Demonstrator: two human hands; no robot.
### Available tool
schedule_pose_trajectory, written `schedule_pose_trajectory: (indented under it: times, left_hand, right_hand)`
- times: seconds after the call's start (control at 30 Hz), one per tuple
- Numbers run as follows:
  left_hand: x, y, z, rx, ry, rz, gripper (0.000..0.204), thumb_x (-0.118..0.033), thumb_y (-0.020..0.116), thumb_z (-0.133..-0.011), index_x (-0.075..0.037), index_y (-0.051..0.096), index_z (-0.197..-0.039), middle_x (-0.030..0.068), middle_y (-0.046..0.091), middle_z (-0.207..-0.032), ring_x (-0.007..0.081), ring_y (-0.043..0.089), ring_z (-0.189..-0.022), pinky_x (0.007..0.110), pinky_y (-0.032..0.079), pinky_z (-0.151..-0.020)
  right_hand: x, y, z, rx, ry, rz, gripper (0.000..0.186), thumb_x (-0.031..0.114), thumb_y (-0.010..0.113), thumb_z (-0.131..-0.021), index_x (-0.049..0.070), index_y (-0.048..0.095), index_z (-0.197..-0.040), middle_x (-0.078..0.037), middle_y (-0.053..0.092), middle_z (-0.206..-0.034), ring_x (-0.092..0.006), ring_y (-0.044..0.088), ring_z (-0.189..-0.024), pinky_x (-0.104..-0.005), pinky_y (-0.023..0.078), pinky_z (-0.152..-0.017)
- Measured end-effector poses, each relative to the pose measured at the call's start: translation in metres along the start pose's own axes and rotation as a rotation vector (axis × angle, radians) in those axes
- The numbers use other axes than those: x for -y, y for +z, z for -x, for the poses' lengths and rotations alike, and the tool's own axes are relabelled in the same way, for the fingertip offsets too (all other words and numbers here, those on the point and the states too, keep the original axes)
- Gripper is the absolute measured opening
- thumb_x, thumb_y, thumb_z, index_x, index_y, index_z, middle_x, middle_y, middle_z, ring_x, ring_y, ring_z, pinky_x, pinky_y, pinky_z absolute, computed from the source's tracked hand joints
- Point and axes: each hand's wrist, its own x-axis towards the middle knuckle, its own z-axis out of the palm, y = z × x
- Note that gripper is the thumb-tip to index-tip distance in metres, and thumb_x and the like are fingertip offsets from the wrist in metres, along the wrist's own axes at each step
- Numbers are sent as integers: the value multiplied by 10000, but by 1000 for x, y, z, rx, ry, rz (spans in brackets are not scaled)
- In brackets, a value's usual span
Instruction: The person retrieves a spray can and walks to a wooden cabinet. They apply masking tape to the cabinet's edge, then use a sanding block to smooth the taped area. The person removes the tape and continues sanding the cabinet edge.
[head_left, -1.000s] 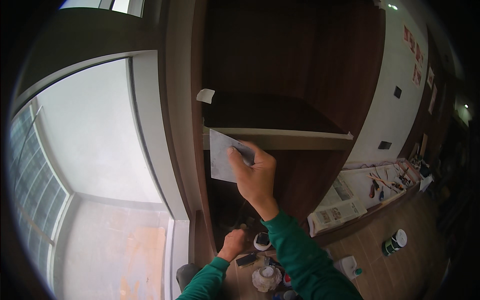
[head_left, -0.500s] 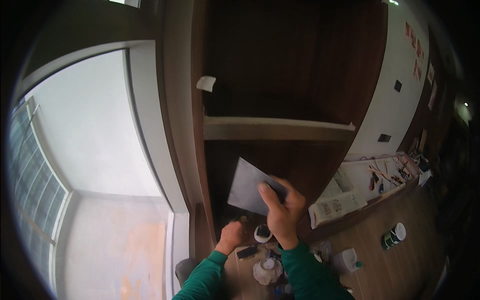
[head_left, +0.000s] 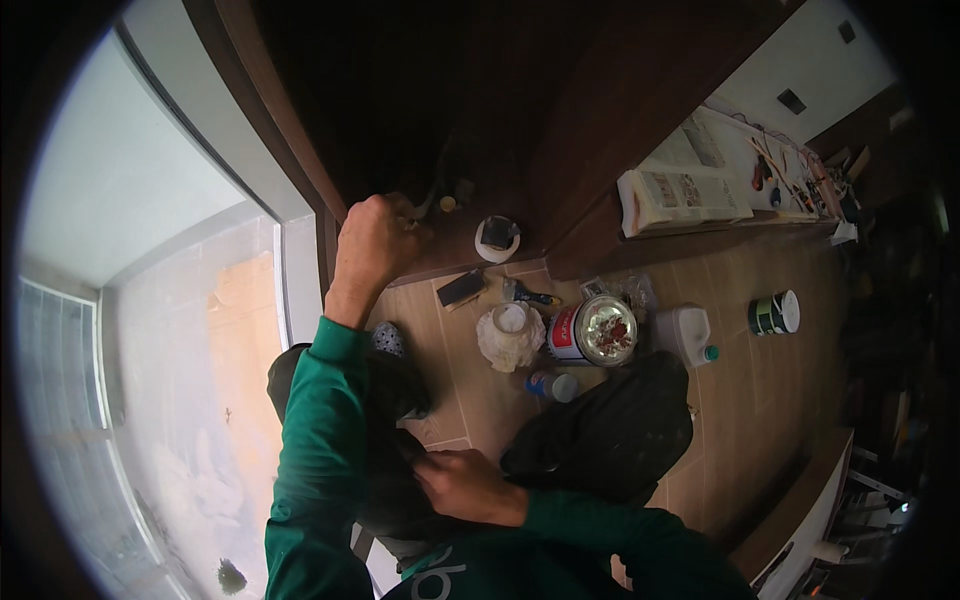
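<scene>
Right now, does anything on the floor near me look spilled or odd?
The metal can beside the crumpled white wrapping has uneven reddish-brown patches on its shiny top, possibly paint residue, so it looks messy. Whether they're wet, I can't tell.

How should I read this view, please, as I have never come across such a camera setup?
There is no machine here, only a person's bare hands coming out of green sleeves. A wide fisheye camera on the person's head looks down, so straight edges bend toward the rim. The left hand is curled at the dark cabinet; the right hand rests low, by the dark trousers. What either holds, if anything, is hidden or too dark to tell. On the floor stand a metal tin, a capped jug and a pale crumpled-wrapped container, with a brush beside them.
</scene>
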Motion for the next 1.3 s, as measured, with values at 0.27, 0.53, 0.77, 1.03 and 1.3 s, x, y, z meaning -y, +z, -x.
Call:
schedule_pose_trajectory:
  times: [0.27, 0.53, 0.77, 1.03, 1.3]
  left_hand:
    - [2, 0, 0, 3, -32, 41, 294, -111, 824, -725, 32, 754, -972, 221, 753, -944, 353, 750, -874, 384, 594, -767]
    - [1, 12, -7, -13, -10, -19, 271, -98, 802, -708, 23, 754, -945, 228, 743, -914, 378, 740, -844, 402, 591, -756]
    - [-2, 8, -7, -7, -35, 56, 258, -101, 783, -714, 11, 750, -944, 234, 727, -879, 392, 724, -826, 419, 577, -751]
    - [-55, -12, 3, 176, -189, 491, 267, -160, 799, -792, 32, 754, -973, 108, 725, -774, 182, 664, -658, 311, 508, -618]
    - [-109, -28, 54, 108, -280, 990, 199, -122, 779, -869, 14, 745, -1010, 6, 663, -752, 61, 496, -600, 239, 373, -551]
  right_hand:
    - [-104, -88, -31, -79, 725, -349, 250, 222, 682, -904, -7, 734, -992, -179, 727, -857, -250, 685, -770, -354, 528, -744]
    - [-327, -33, -71, -446, 966, -208, 298, 192, 674, -841, -35, 721, -1028, -198, 725, -963, -312, 693, -898, -412, 526, -787]
    - [-302, -58, -73, -703, 1020, 30, 430, 203, 725, -879, -56, 647, -1213, -246, 728, -1043, -355, 703, -1033, -415, 531, -920]
    - [-186, -82, -91, -571, 459, -679, 436, 167, 718, -932, -2, 609, -1320, -143, 674, -1281, -217, 678, -1109, -340, 531, -899]
    - [-66, -136, -61, -444, 282, -1264, 489, 298, 564, -1030, 60, 480, -1449, -140, 626, -1356, -276, 676, -1135, -372, 534, -906]
